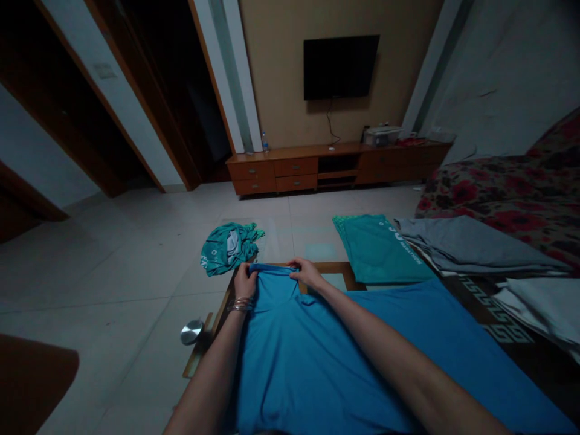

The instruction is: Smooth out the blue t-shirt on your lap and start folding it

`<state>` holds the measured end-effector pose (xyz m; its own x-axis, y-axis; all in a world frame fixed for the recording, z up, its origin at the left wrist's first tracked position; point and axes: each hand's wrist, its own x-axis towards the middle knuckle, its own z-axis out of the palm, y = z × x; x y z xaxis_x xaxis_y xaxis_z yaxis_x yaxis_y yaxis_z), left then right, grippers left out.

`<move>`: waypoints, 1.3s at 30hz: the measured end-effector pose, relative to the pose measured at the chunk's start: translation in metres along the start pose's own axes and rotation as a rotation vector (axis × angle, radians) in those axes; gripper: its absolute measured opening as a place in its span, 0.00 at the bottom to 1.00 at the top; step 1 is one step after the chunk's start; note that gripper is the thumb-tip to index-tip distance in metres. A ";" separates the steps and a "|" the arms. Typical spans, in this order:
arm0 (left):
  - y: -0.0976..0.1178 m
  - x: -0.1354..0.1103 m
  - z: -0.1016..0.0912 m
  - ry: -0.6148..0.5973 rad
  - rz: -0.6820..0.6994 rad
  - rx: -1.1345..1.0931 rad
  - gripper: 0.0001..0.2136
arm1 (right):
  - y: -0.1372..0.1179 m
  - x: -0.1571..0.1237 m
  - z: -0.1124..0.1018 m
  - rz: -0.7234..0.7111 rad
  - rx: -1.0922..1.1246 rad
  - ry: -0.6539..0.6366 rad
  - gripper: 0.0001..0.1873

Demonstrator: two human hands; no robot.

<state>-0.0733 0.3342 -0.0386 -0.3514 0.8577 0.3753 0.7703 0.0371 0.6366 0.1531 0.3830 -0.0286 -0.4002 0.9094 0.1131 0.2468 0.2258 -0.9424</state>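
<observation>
A blue T-shirt (290,356) lies spread over the low table, reaching from the front edge far to the right. My left hand (245,283) pinches one corner of a sleeve-like end of the shirt at the table's far left. Several thin bangles circle that wrist. My right hand (306,273) grips the other corner of the same end, a short way to the right. Between the two hands the fabric edge is stretched fairly straight. Just beyond my left hand sits a crumpled teal garment (217,251) with a pale patch.
Folded teal shirts (380,248) with white print lie at the table's far side, beside grey folded cloth (471,241) and white cloth (544,308). A round metal lid-like object (191,331) is at the left. A floral sofa (502,187) stands right; a TV cabinet (296,166) stands beyond.
</observation>
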 end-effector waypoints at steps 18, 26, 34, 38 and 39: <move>0.033 -0.007 -0.009 0.040 -0.035 0.314 0.11 | 0.005 -0.174 -0.146 -0.133 -0.448 0.239 0.13; 0.120 -0.022 -0.017 -0.411 0.627 0.453 0.24 | 0.041 -0.270 -0.255 -0.087 -0.767 0.410 0.14; 0.158 -0.021 -0.005 -0.823 0.768 0.659 0.15 | 0.001 -0.195 -0.186 -0.394 -0.736 -0.007 0.14; 0.143 -0.005 -0.003 -0.782 0.624 0.742 0.12 | 0.005 -0.169 -0.138 -0.445 -0.736 -0.112 0.13; 0.140 -0.002 -0.004 -0.771 0.589 0.758 0.13 | 0.010 -0.168 -0.133 -0.430 -0.738 -0.105 0.13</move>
<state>0.0331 0.3356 0.0522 0.3622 0.9133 -0.1865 0.9095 -0.3900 -0.1436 0.3400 0.2785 -0.0148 -0.6607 0.6645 0.3493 0.5515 0.7453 -0.3747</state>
